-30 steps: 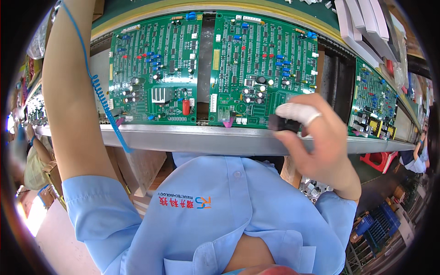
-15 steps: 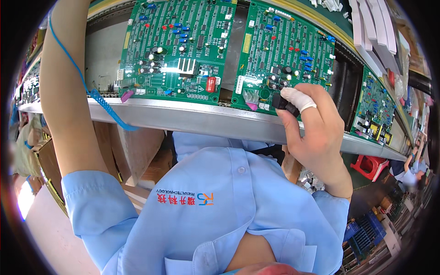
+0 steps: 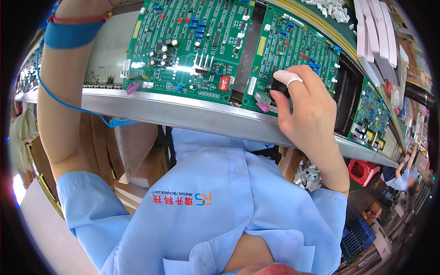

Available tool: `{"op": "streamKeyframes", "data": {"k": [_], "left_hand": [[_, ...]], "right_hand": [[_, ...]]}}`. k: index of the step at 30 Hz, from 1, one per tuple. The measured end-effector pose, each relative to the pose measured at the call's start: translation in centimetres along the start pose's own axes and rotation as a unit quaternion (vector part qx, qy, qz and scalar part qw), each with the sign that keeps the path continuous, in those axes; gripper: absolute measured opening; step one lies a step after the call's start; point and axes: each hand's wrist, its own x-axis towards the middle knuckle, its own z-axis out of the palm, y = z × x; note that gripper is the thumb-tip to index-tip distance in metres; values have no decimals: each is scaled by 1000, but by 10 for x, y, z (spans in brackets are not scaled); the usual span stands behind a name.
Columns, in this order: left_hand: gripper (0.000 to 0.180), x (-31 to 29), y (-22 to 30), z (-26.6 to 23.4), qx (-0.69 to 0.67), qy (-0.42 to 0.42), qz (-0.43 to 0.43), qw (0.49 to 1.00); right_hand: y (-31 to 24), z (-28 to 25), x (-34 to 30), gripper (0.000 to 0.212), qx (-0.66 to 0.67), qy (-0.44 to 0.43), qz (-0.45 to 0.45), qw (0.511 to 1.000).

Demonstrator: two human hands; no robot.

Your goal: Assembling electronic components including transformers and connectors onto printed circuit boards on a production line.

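Observation:
My right hand [image 3: 308, 98] is over the lower part of a green circuit board [image 3: 293, 46]. Its thumb and a finger in a white finger cover pinch a small black block-shaped part [image 3: 278, 87], whose underside and contact with the board are hidden. Close by on that board are a clear part [image 3: 262, 97] and a pink piece [image 3: 262, 107]. My left arm reaches past the top edge; only the base of my left hand [image 3: 91, 5] shows beyond a blue wristband [image 3: 73, 34], its fingers cut off. A second populated board [image 3: 188, 50] lies to the left.
The boards sit along a conveyor with a metal front rail [image 3: 183, 110]. A blue coiled cord [image 3: 123, 122] hangs by it from my left wrist. Another board [image 3: 372, 112] is farther right. White parts [image 3: 327, 9] and upright pale panels [image 3: 380, 32] stand beyond, a red stool [image 3: 362, 172] below.
My right hand has moved up and left over the board with the black part. My left arm has drawn back, bringing the wristband into view. The two nearest boards appear shifted right.

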Motion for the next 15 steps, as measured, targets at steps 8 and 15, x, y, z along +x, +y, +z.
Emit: {"op": "streamKeyframes", "data": {"k": [8,15], "left_hand": [[23,-18,10,33,2,16,-96,995],[18,-21,8,71,-118,-89,-221,964]], "right_hand": [[3,2,0,25,-46,-13,-13,999],[12,-13,-6,38,-14,49,-40,998]]}}
